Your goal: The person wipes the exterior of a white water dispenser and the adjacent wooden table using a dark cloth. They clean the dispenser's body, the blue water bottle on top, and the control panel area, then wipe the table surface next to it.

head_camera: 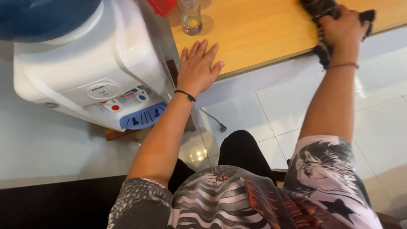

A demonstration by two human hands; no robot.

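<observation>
A seated person's right hand (344,29) closes over a dark cloth (324,17), fingers curled on top and pressing it flat to the wooden table (254,34); part of the cloth bunches beyond the knuckles, a corner pokes out past the hand's right side, and a fringe hangs over the table edge just under the wrist, beside a thin bracelet (342,65). Well to the left of that hand, the left hand (197,68) lies palm down at the table's near edge, fingers straight and slightly fanned, gripping nothing, with a black band (185,95) around its wrist. Just beyond its fingertips stands a clear glass (190,17), apart from the hand, and a red object (161,6) shows at the frame's top edge just left of the glass. Left of the left hand sits a white water dispenser (85,63) with a red tap and a blue tap over a blue drip tray (143,117), a blue bottle (46,17) on top. Below both arms, a cord end (218,125) lies on the white tiled floor (381,127), near the person's dark-clad knee (241,148).
</observation>
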